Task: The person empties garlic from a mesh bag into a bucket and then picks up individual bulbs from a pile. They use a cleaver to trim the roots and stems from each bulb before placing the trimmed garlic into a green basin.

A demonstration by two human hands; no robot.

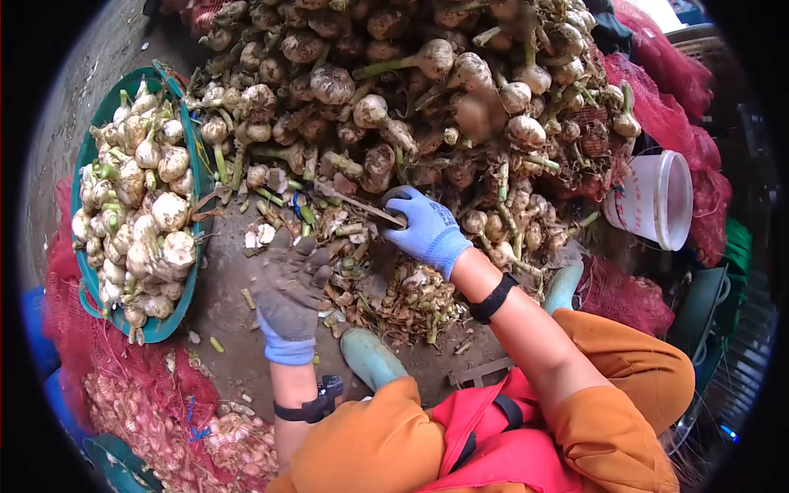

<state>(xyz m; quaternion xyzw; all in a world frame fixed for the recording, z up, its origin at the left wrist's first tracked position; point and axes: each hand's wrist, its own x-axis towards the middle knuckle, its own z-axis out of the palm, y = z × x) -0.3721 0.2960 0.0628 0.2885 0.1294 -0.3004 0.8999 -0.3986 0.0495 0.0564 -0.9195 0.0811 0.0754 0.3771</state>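
The right hand (421,223) is gripping a tool (366,207), the left hand (289,296) hanging open. Below the grip, trimmings (411,304) are littering the floor (223,275)

Floor (226,279) is grey, concrete-like & dirt-smudged, a bit paler twd upper L. V. bright patch (660,11) at top R; lower R edge dim, w/ grey ridged surface (749,370) & small blue glint (729,433) low down.

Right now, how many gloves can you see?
2: one glove on your left hand; another on your right hand, near the garlic heap. Others may be hidden.
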